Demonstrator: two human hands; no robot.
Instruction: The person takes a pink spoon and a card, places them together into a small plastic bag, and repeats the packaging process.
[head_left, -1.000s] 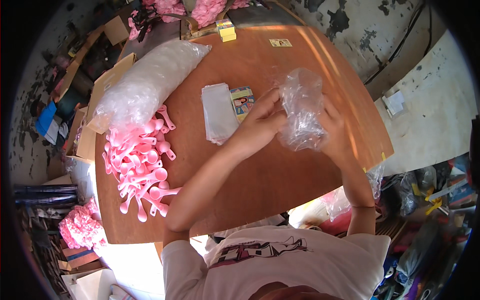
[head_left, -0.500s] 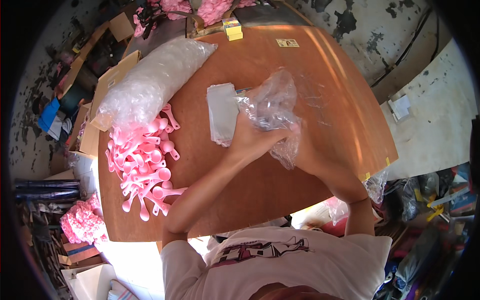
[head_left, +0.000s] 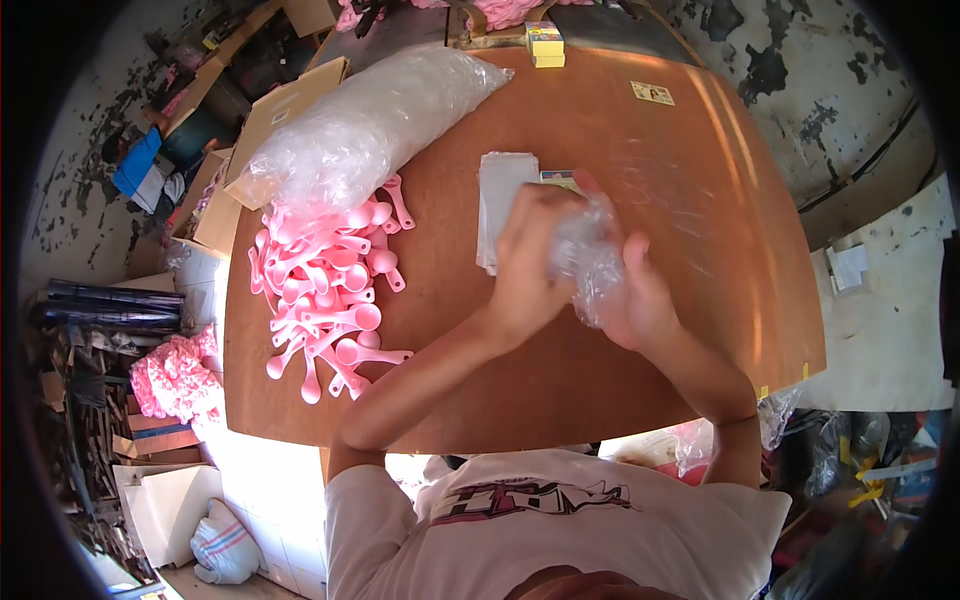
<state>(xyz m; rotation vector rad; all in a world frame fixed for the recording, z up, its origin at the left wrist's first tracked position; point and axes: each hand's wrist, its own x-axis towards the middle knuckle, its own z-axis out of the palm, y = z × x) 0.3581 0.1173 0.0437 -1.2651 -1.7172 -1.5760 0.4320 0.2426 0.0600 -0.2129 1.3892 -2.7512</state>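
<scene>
A: Starting with the head view, the only 1 here: where are the 2 hands?

B: Close together over the table [head_left: 720, 300], with a crumpled piece of clear plastic [head_left: 592, 262] squeezed between them. The left hand [head_left: 538, 240] has its fingers curled onto the plastic from its left side.

A: And the right hand [head_left: 645, 300]?

B: Its palm is against the other side, thumb raised. I can't tell whether its fingers close on the plastic, since they are mostly hidden. There is some blur there too.

A: What's nearest to them?

B: A stack of whitish sleeves [head_left: 503, 195] lies just beyond the left hand, partly covered by it. Against its right edge, a small printed card [head_left: 558, 178] peeks out behind the fingers.

A: Further left?

B: A heap of pink scoops [head_left: 325, 300] on the table, well apart from the hands. A large, bulging clear bag [head_left: 390, 120] lies behind it, its near end touching the heap. An open cardboard box [head_left: 285, 115] stands alongside the bag.

A: And at the far side?

B: A small yellow box [head_left: 546, 50] near the far edge, and 1 flat yellow card [head_left: 653, 93] to its right.
</scene>
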